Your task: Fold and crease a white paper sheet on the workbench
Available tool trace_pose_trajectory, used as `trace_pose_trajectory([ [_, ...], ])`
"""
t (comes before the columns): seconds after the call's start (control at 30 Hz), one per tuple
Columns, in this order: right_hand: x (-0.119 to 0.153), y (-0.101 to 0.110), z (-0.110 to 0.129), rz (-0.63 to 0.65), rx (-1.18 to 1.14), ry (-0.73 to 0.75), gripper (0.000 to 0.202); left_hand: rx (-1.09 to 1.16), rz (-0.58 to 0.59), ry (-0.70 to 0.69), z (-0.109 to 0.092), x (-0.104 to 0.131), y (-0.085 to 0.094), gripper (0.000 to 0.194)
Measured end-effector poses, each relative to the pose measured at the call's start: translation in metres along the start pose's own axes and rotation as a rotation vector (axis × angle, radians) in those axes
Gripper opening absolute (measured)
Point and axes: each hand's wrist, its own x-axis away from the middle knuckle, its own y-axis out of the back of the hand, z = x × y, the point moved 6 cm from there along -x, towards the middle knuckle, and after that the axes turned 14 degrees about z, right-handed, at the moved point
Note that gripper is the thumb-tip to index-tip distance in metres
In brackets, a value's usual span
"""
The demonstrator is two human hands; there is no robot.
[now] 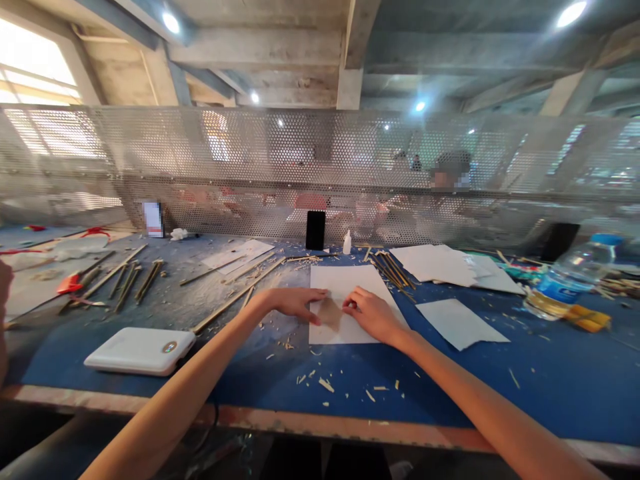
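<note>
A white sheet of paper (357, 277) lies flat on the blue table in front of me. My left hand (299, 304) is over the sheet's left edge, palm down, its fingers stretched out and apart, with nothing in it. Over the right half of the paper, my right hand (371, 313) has its fingers curled and the thumb drawn in to the fingertips. Whether anything small is between those fingertips I cannot make out. Between the hands a shadow falls on the paper. Wood shavings (326, 385) are scattered on the table nearer to me.
Left are a white power bank (140, 350) and thin sticks (149, 280). A black phone (315, 231) and small white bottle (347, 242) stand behind the paper. More sticks (393, 270), papers (463, 322) and a water bottle (567, 280) lie right. A perforated metal screen (250, 160) closes the back.
</note>
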Motion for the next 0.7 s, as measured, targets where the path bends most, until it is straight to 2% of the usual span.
trace_pose_trajectory([
  [0.13,0.000,-0.004,0.003,0.061,-0.018,0.064,0.010,0.009,0.004,0.016,-0.002,0.002,0.001,0.093],
  [0.3,0.000,0.004,-0.002,-0.004,0.119,0.009,0.010,0.011,0.007,0.035,-0.003,0.003,0.001,0.094],
  [0.5,0.001,-0.004,0.011,0.071,-0.012,0.126,0.011,0.016,-0.002,0.025,0.003,0.000,-0.001,0.095],
  [0.7,-0.001,0.004,-0.007,-0.014,-0.020,0.002,0.009,0.002,0.001,0.017,0.002,0.000,0.000,0.094],
])
